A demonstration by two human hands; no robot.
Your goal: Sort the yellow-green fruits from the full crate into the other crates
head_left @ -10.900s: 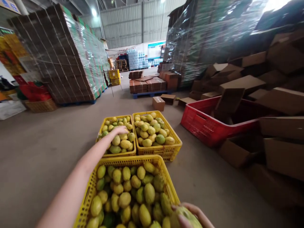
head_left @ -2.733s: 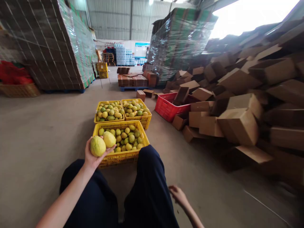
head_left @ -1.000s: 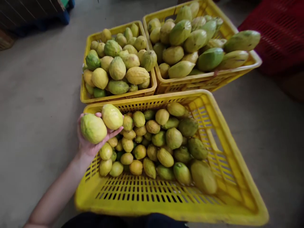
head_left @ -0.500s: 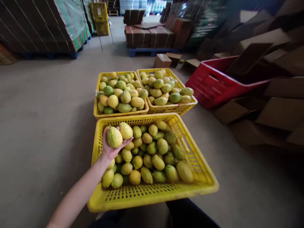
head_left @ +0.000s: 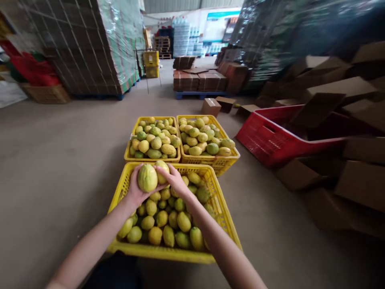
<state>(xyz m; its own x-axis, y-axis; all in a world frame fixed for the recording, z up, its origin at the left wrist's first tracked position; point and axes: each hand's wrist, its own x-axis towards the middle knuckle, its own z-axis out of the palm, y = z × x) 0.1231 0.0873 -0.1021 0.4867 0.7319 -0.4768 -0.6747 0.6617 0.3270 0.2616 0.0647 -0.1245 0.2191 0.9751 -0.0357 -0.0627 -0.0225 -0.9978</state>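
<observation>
My left hand cradles two yellow-green, papaya-like fruits over the back left of the near yellow crate. The left fruit is ribbed and rests against my palm. Beside it, the right fruit lies on my left fingers while my right hand closes round its right side. Below both hands, many similar fruits of green to yellow lie in the crate. My right forearm hides part of them.
Two more yellow crates, a left one and a right one, stand behind, heaped with fruit. At right a red crate sits among cardboard boxes. Flattened cartons lie on a blue pallet; wrapped stacks rise beyond.
My right hand has come into view and taken hold of the right fruit, which my left hand alone held before. The view has tilted up, showing more of the background.
</observation>
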